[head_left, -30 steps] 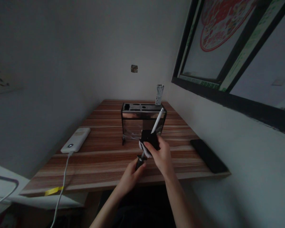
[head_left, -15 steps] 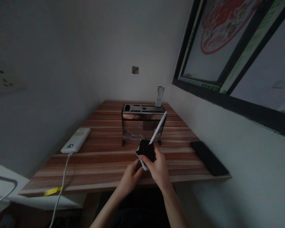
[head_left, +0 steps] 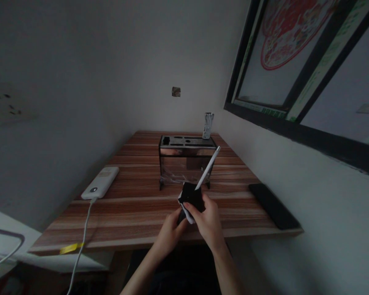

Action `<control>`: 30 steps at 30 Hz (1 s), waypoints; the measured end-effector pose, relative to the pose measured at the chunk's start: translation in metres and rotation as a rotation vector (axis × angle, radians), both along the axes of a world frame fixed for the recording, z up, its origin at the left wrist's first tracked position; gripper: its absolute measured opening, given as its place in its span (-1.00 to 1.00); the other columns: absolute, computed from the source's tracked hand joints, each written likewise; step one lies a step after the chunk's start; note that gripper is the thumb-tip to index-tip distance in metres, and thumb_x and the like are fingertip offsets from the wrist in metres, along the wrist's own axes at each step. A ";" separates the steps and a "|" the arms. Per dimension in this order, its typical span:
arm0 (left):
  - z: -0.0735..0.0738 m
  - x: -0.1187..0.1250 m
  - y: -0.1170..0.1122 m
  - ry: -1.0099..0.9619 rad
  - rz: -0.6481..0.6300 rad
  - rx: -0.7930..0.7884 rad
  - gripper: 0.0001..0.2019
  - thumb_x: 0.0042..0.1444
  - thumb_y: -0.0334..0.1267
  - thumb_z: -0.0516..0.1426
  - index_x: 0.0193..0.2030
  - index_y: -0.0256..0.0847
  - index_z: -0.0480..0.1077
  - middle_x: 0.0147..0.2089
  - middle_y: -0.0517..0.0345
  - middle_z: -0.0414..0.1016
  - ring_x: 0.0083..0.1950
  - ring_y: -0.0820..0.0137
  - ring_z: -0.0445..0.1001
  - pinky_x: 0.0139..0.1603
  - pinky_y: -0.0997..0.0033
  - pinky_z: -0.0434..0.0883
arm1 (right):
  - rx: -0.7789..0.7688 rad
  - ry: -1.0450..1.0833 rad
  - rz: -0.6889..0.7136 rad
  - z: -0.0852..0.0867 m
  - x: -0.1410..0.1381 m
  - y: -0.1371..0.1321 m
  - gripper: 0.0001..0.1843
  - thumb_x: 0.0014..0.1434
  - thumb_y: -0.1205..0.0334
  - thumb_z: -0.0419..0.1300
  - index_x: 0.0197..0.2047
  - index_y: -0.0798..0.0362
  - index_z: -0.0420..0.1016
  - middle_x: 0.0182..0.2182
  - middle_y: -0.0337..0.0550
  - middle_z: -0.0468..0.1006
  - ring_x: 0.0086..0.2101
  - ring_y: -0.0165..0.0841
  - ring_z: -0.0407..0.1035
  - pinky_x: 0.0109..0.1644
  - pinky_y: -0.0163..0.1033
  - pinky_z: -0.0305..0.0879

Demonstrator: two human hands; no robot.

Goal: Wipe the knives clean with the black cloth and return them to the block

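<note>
Both of my hands are in front of the table's near edge, holding a small black block-like object (head_left: 192, 196) with a white paper or cloth piece (head_left: 189, 215) along its lower left side. A thin white rod (head_left: 207, 168) slants up and right from the black object; how it is attached is hidden. My right hand (head_left: 210, 219) closes round the right side, its thumb across the front. Lower left, my left hand (head_left: 170, 229) is closed on a dark lower part. Beyond them stands a rack (head_left: 187, 159) with a slotted metal top, dark frame and clear plastic film.
A plastic-wrapped upright piece (head_left: 207, 125) stands at the rack's back right. A white power bank (head_left: 101, 182) with a white cable (head_left: 85, 229) lies left on the striped wooden table (head_left: 135, 205). A black phone (head_left: 273, 205) lies right, by the wall.
The view has shifted slightly, so everything sits a little further right and lower. Both hands keep their hold on the black object; the grip looks the same.
</note>
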State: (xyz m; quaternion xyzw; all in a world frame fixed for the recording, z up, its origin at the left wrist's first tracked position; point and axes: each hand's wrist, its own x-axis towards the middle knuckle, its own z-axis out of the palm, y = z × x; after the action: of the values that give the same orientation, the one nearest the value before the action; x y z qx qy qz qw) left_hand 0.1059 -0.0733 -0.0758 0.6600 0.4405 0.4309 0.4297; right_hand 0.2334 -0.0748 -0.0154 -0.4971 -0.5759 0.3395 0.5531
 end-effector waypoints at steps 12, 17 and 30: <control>0.008 0.001 -0.003 0.028 0.032 -0.001 -0.70 0.17 -0.13 0.05 -0.15 -0.29 0.49 -0.25 0.08 0.58 -0.21 0.24 0.47 -0.15 0.42 0.36 | 0.044 0.008 -0.050 0.018 0.010 0.013 -0.72 0.03 0.09 0.30 -0.24 0.10 0.55 -0.33 -0.03 0.66 -0.32 -0.16 0.53 -0.24 -0.18 0.43; 0.000 0.001 -0.002 0.058 0.068 -0.021 -0.68 0.15 -0.12 0.07 -0.12 -0.30 0.49 -0.21 0.02 0.57 -0.17 0.21 0.46 -0.08 0.34 0.35 | 0.077 0.031 -0.074 0.037 0.022 0.021 -0.72 0.00 0.06 0.31 -0.32 0.12 0.55 -0.46 -0.08 0.63 -0.45 -0.23 0.48 -0.43 -0.25 0.37; -0.003 -0.001 -0.003 0.053 0.095 -0.061 -0.64 0.10 -0.07 0.12 -0.08 -0.25 0.52 -0.12 0.00 0.59 -0.05 0.15 0.46 0.05 0.26 0.32 | 0.263 0.008 -0.155 0.083 0.052 0.049 -0.71 -0.03 0.04 0.34 -0.36 0.12 0.56 -0.52 -0.15 0.57 -0.51 -0.34 0.40 -0.48 -0.30 0.30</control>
State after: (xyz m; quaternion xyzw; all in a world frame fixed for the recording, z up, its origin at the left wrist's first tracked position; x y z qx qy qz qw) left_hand 0.1053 -0.0762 -0.0786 0.6362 0.4956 0.4194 0.4169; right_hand 0.2851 -0.0259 0.0672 -0.4619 -0.5730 0.2193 0.6405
